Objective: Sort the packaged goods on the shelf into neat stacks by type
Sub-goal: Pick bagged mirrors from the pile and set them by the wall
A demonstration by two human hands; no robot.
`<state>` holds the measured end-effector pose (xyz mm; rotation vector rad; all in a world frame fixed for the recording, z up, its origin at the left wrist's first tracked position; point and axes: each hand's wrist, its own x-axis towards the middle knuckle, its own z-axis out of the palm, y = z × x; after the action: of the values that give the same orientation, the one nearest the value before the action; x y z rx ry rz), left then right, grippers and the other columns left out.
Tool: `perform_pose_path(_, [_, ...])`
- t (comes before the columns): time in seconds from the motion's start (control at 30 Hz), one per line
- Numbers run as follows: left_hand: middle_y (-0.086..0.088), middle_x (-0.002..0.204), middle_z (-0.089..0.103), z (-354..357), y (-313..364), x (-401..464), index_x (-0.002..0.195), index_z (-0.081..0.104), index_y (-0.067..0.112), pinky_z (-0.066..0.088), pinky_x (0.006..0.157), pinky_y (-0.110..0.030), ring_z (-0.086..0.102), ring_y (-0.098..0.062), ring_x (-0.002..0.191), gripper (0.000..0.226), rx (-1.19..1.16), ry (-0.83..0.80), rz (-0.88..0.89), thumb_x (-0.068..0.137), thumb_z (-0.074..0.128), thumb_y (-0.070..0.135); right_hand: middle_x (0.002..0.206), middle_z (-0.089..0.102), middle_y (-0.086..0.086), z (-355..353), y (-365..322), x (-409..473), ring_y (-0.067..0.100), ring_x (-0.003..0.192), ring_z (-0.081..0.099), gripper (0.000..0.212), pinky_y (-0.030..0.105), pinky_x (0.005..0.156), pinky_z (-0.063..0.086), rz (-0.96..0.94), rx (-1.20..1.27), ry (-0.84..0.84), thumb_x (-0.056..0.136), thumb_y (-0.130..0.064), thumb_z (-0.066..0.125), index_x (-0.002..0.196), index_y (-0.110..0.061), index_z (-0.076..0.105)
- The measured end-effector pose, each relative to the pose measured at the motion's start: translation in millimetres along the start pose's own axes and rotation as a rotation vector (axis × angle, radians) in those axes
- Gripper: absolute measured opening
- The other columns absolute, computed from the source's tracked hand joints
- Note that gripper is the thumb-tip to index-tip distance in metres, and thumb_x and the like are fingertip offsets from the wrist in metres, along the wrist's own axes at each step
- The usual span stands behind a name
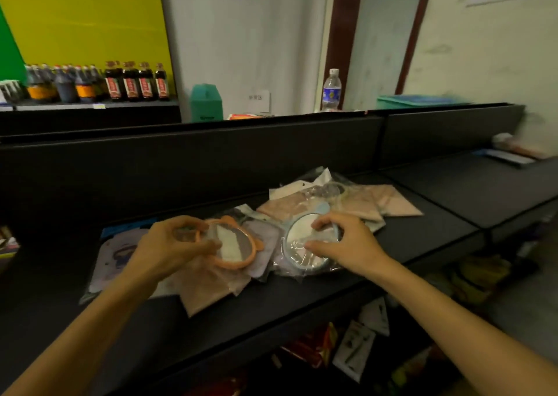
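Both hands (169, 244) (347, 241) pinch mirrors (232, 244) (wrapped)

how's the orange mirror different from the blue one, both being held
The orange mirror has small ear-like bumps on its frame; the blue mirror has a plain round rim. The left hand grips the orange one, the right hand the blue. Both are round, plastic-wrapped, lying over flat packets.

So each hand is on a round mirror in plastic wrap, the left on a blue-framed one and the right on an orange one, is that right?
Not quite: the colours are swapped. In the head view the left hand holds the orange-framed mirror and the right hand holds the blue-framed mirror. Both are round and wrapped in plastic.
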<state>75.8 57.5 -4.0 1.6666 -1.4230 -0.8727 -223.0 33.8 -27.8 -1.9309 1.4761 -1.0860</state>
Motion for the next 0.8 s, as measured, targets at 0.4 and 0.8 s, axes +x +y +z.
perform_pose_path(0.4, [-0.002, 0.101, 0.063, 56, 72, -30, 0.105, 0.063, 0.020, 0.055, 0.066, -0.031, 0.066, -0.021, 0.089, 0.040, -0.407, 0.091, 0.110, 0.068, 0.077, 0.016, 0.101, 0.064, -0.016, -79, 26, -22, -0.001, 0.094, 0.058, 0.038, 0.021, 0.082, 0.049, -0.018, 0.051, 0.091, 0.067, -0.033, 0.083, 0.101, -0.027, 0.066])
perform_pose_path(0.8, [-0.015, 0.107, 0.060, 254, 161, -19, 0.105, 0.059, 0.011, 0.058, 0.061, -0.029, 0.062, -0.027, 0.087, 0.035, -0.820, -0.128, -0.136, 0.072, 0.065, -0.002, 0.099, 0.065, -0.014, -268, 154, -23, 0.002, 0.098, 0.059, 0.036, 0.016, 0.077, 0.044, -0.025, 0.087, 0.198, 0.067, -0.031, 0.084, 0.098, -0.026, 0.067])
